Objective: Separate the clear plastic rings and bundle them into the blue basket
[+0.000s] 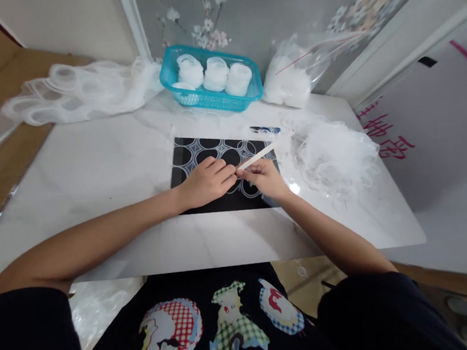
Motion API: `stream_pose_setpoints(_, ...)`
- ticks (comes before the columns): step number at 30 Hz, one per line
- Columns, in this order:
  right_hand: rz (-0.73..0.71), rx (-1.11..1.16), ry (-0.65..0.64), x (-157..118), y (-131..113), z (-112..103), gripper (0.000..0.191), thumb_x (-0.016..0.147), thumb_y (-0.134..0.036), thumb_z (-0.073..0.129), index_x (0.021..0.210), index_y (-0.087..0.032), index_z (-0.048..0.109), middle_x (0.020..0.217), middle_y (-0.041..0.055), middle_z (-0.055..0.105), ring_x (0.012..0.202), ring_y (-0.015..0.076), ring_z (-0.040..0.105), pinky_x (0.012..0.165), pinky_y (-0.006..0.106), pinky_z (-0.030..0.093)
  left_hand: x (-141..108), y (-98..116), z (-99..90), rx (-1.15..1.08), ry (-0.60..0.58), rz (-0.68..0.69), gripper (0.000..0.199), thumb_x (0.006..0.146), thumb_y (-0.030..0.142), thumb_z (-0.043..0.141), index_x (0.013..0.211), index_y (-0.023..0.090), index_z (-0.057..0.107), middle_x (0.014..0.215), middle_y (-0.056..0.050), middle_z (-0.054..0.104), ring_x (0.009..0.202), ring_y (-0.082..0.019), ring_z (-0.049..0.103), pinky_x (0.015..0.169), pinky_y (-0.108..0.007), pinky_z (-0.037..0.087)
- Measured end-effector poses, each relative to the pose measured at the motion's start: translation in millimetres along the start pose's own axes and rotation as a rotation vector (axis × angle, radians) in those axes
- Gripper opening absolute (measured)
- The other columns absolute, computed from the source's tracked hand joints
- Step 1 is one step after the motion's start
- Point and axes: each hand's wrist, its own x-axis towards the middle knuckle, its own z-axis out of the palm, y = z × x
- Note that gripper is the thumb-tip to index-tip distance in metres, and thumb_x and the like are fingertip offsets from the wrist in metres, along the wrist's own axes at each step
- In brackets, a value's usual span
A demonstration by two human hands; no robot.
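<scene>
Well, the white table (127, 162) spreads across the middle of the frame, and over it two forearms angle in from the lower left and lower right, wrists drawing close at the centre. Beneath the hands lies one black sheet (223, 204) patterned with pale rings. One blue basket (211, 100) sits at upper centre, three white rolls (215, 75) standing in it. The left hand (207, 182) is low over the sheet, fingers bent; whether they grip anything I can't tell. The right hand (266, 178) pinches one white strip (259, 154), its near end just beside the left fingers.
</scene>
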Motion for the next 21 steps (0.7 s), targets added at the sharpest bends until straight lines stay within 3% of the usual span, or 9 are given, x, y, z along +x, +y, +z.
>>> stream_pose_setpoints(5,0.055,0.032,0.008,1,7,0,0.02,0.078,-0.036,0.072,0.076,-0.017,0.068,0.057,-0.0032,0.056,0.053,0.011,0.047,0.055,0.027,0.039,2,2,1.6,0.068,-0.032,0.075,0.02,0.096,0.011,0.054,0.081,0.015,0.066,0.073,-0.001,0.061,0.069,-0.016,0.051,0.064,-0.031,0.035)
stream_pose_setpoints(13,0.034,-0.266,0.006,5,0,4,0.011,0.077,-0.021,0.062,0.075,-0.015,0.071,0.052,-0.0033,0.052,0.05,0.0111,0.045,0.051,0.026,0.034,0,12,-0.8,0.028,-0.103,0.043,0.02,0.095,0.008,0.052,0.083,0.011,0.067,0.074,-0.004,0.061,0.07,-0.017,0.051,0.064,-0.032,0.034)
stream_pose_setpoints(21,0.099,0.077,-0.168,8,-4,-4,0.017,0.074,-0.033,0.072,0.073,-0.017,0.068,0.066,0.0008,0.068,0.06,0.0138,0.061,0.061,0.028,0.05,-5,4,-3.0,0.0,0.028,0.133,0.019,0.096,0.011,0.056,0.081,0.016,0.066,0.068,0.0,0.06,0.066,-0.014,0.05,0.06,-0.032,0.034)
